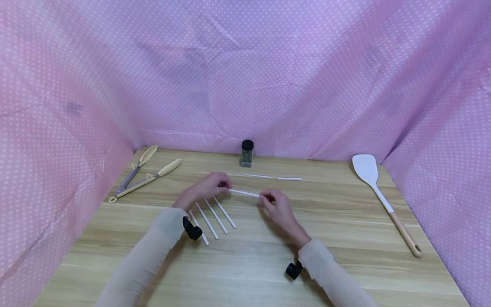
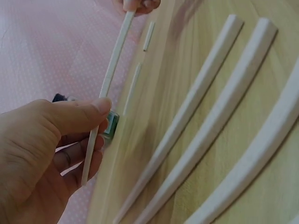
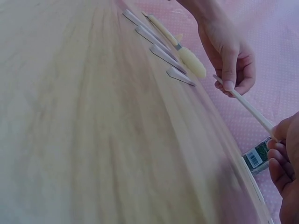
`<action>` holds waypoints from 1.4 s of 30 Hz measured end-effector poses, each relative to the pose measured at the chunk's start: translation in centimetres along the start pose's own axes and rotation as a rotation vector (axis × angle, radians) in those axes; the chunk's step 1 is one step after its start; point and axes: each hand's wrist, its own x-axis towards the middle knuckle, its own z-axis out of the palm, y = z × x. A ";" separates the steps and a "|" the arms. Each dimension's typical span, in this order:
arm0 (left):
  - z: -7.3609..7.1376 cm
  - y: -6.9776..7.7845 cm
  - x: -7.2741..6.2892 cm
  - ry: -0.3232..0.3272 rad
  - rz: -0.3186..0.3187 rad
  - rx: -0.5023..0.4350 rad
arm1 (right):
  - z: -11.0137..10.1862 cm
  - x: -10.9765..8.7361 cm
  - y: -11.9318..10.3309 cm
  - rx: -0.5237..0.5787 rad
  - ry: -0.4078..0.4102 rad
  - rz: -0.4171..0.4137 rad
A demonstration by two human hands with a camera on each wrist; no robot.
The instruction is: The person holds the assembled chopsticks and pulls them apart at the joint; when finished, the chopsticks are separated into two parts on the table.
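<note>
Between both hands a thin white stick [image 1: 244, 193] spans sideways above the table. My left hand [image 1: 213, 186] pinches it toward its left end, thumb on top; in the left wrist view a short tail of the stick pokes out past the fingers. The other end is pinched between thumb and fingertips of my right hand [image 1: 279, 209]. Several similar white sticks [image 1: 224, 212] lie side by side at a slant, near and partly under the left forearm. Behind the hands, two shorter white pieces [image 1: 289, 179] lie roughly end to end.
A small spice jar [image 1: 247, 154] with a black lid stands at the back edge. Spread cream-tipped tongs [image 1: 143, 177] lie at the back left. On the right is a white spatula [image 1: 366, 168] with a wooden handle. Pink dotted cloth [image 1: 245, 85] surrounds the wooden table [image 1: 245, 273].
</note>
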 end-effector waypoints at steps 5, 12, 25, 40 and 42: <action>0.0 0.7 0.0 0.013 0.005 0.028 | -0.3 0.4 -0.1 -0.044 -0.012 -0.051; 0.1 2.1 0.1 -0.004 0.049 0.084 | -0.1 1.3 -1.2 -0.165 -0.040 -0.200; 0.1 3.5 0.2 -0.007 0.103 0.093 | 1.2 1.9 -2.0 -0.240 -0.079 -0.234; 0.1 4.1 0.5 -0.054 0.106 0.100 | 0.6 2.5 -3.1 -0.284 -0.167 -0.219; 0.1 4.3 0.5 -0.056 0.109 0.098 | 0.4 2.6 -3.4 -0.282 -0.181 -0.208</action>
